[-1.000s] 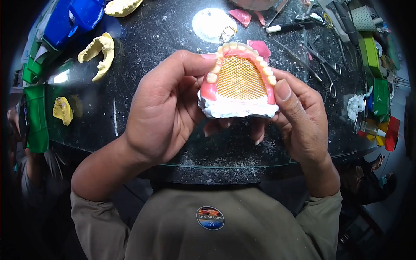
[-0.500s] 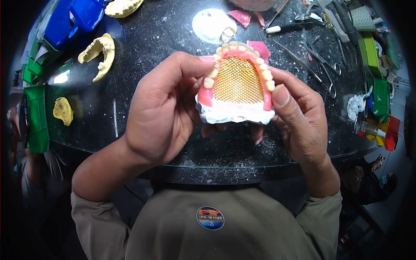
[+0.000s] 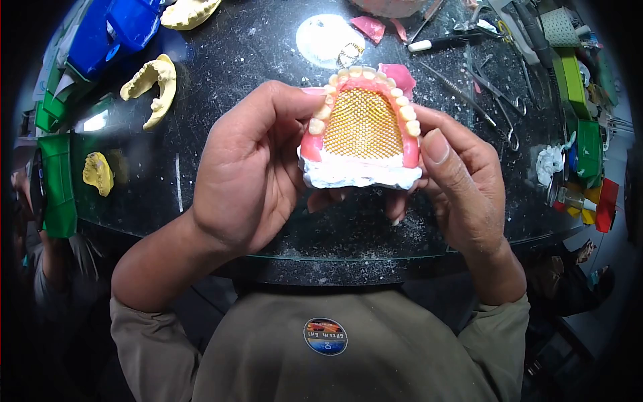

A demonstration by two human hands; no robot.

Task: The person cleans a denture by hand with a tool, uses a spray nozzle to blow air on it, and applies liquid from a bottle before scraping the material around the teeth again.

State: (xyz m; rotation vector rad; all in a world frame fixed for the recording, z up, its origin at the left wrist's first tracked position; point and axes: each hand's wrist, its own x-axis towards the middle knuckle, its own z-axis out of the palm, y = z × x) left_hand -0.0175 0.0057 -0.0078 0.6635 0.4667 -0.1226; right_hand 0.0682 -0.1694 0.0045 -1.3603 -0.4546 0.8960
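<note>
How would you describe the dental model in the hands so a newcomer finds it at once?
Find the glossy black tabletop. Above its near part, a bare left hand and bare right hand hold a white-based dental model with pink gums. Unlike the plain cream U-shaped cast farther left, it has a gold-coloured mesh across its middle.

Head camera: it is worn on the person's head, so the grip is viewed from above and from the wearer's side.
Line of sight: forward and steeply down, over the left hand [image 3: 241,164] and right hand [image 3: 467,171].
Dental model [image 3: 363,127]: seen from near, a little above mid-frame.
Shirt [image 3: 402,348]: caught below the grip.
Tabletop [image 3: 228,60]: taken in beyond the grip and to both sides.
Corners: bowed and blacked out.
</note>
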